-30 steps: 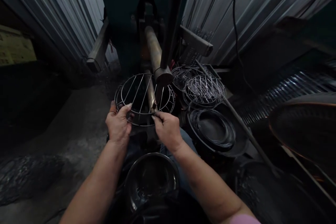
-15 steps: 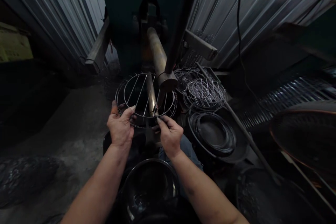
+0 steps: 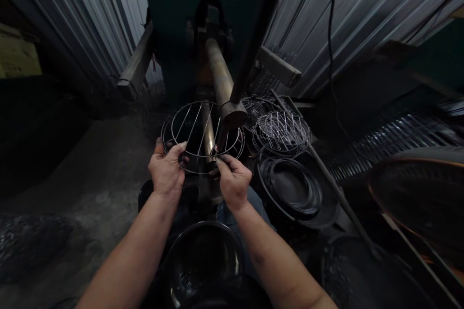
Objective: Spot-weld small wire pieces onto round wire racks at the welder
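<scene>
A round wire basket frame (image 3: pixel 188 125) with straight cross wires sits between a lower brass bar (image 3: pixel 208 130) and an upper machine arm tip (image 3: pixel 232 115). My left hand (image 3: pixel 166 174) grips the frame's near left rim, fingers curled over the wire. My right hand (image 3: pixel 232 181) pinches the near rim close to the lower bar. A long brass cylinder (image 3: pixel 217 70) runs back from the tip to the dark machine body (image 3: pixel 208 14).
Finished wire frames (image 3: pixel 282 128) pile up to the right, above a tub of loose wire rings (image 3: pixel 292 188). A dark round bowl (image 3: pixel 203 260) sits by my knees. Corrugated metal walls (image 3: pixel 90 14) close both sides. A metal rod (image 3: pixel 337 193) slants right.
The view has shifted slightly. Both hands keep their grip on the frame's near rim; my right hand has edged a little toward the lower bar.
</scene>
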Demonstrator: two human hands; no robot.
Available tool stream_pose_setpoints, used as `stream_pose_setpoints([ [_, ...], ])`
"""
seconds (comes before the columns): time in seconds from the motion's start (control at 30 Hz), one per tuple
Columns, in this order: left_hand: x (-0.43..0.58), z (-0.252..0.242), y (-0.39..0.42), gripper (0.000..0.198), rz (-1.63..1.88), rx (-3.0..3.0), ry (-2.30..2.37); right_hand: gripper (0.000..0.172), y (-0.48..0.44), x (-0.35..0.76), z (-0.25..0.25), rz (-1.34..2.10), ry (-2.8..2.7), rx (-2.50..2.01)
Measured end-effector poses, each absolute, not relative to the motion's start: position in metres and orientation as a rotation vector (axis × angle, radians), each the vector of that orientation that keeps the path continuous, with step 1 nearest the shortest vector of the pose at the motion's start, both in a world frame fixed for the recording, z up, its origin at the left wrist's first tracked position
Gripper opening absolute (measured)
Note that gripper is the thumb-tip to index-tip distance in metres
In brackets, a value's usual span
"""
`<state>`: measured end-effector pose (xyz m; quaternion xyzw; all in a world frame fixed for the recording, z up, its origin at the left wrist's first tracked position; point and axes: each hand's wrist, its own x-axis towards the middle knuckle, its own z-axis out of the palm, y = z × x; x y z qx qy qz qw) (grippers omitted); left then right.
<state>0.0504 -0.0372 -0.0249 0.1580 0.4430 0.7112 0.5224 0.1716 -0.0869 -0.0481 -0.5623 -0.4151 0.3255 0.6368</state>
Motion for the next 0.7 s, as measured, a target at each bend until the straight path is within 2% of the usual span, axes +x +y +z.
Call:
stream_pose_setpoints([
  [0.3,0.051,-0.022,-0.034,0.053,1.71,0.358,1.087,0.019,-0.082,0.17,-0.044,0.765,-0.934,-1.277],
  [0.5,0.053,-0.022,-0.029,0.062,1.717,0.314,1.134,0.022,-0.082,0.177,-0.038,0.868,-0.942,-1.299],
  [0.7,0.053,-0.022,-0.028,0.059,1.702,0.304,1.131,0.023,-0.094,0.186,-0.05,0.841,-1.021,-1.359],
])
